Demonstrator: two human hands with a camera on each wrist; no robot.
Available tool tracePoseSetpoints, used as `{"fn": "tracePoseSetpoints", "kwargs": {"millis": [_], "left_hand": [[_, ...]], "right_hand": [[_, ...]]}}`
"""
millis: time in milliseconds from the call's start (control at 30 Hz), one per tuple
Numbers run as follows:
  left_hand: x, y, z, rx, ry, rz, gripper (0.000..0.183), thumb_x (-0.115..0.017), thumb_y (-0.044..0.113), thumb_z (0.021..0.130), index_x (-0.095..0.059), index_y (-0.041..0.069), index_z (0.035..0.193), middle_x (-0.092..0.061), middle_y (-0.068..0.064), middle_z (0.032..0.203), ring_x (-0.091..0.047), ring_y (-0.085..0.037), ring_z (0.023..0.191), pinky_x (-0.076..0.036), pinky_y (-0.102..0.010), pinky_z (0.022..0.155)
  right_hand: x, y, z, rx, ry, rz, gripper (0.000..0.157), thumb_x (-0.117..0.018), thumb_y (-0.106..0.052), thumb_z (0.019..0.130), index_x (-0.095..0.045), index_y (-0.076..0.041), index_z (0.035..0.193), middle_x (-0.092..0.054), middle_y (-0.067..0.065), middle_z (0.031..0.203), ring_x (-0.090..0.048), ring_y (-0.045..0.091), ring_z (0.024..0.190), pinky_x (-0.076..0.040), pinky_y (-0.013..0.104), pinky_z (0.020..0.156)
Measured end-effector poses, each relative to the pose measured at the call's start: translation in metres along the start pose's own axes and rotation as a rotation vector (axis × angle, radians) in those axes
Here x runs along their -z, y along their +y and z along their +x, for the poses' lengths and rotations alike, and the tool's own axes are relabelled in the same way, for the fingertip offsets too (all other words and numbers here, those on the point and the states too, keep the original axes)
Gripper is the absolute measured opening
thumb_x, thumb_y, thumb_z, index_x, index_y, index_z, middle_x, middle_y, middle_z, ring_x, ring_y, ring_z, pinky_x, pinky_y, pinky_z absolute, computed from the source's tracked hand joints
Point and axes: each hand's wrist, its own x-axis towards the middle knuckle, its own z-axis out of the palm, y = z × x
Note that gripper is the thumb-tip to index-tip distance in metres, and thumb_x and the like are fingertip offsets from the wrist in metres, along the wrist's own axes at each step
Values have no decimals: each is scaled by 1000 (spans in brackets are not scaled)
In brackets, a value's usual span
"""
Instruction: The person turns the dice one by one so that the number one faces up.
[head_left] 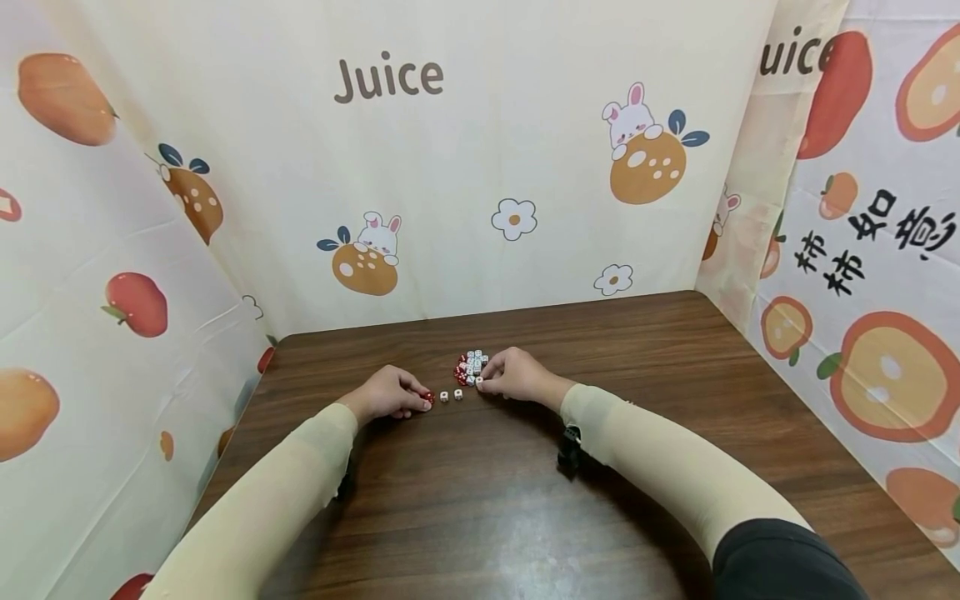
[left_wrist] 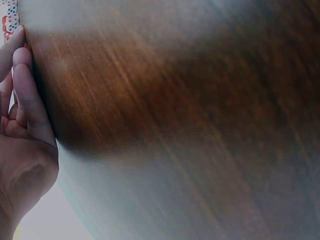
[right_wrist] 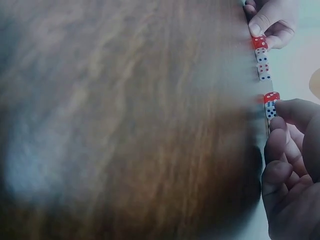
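My left hand (head_left: 390, 392) pinches a red die (head_left: 429, 397) between thumb and forefinger on the wooden table. Just right of it, two white dice (head_left: 444, 397) stand in line, a small gap between them. My right hand (head_left: 517, 375) has a white die (head_left: 479, 381) at its thumb and fingertips, at the near right edge of a cluster of red and white dice (head_left: 471, 365). In the right wrist view, a red die (right_wrist: 271, 97) shows beside that white die. The left wrist view catches my left hand (left_wrist: 30, 95) at its edge, the held die mostly hidden by fingers.
The brown wooden table (head_left: 465, 500) reaches back to a printed cloth wall (head_left: 465, 167) with fruit and rabbit pictures. More printed cloth hangs at the left and right sides. A black wrist camera (head_left: 570, 450) sits under the right forearm.
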Motion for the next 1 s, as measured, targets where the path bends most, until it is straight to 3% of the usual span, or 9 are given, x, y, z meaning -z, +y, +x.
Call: {"fn": "tracePoseSetpoints", "kwargs": {"millis": [400,667,1000], "left_hand": [[0,-3,1,7,-6,1,22,-94,17,96,-89,6,114,-81,-3,101,-63,-10,66,-60,-26,64],[1,-1,3,-3,-2,0,22,-94,18,96,-88,6,113,-82,-2,102,-64,-10,67,-60,-27,65],[1,-2,2,-4,-1,12,21,-94,18,96,-89,6,113,-83,-1,101,-64,-10,68,-60,-26,65]], "right_hand": [[-10,1,1,71,-16,16,12,-90,-22,99,-86,-12,102,-74,-5,71,-64,9,56,-57,26,67],[-12,-1,3,108,-11,-78,9,-90,-23,99,-88,-15,102,-77,-5,78,-63,6,66,-55,25,68],[-15,-6,3,85,-17,-137,8,-91,-24,98,-89,-16,100,-77,-6,79,-64,6,71,-54,25,71]]}}
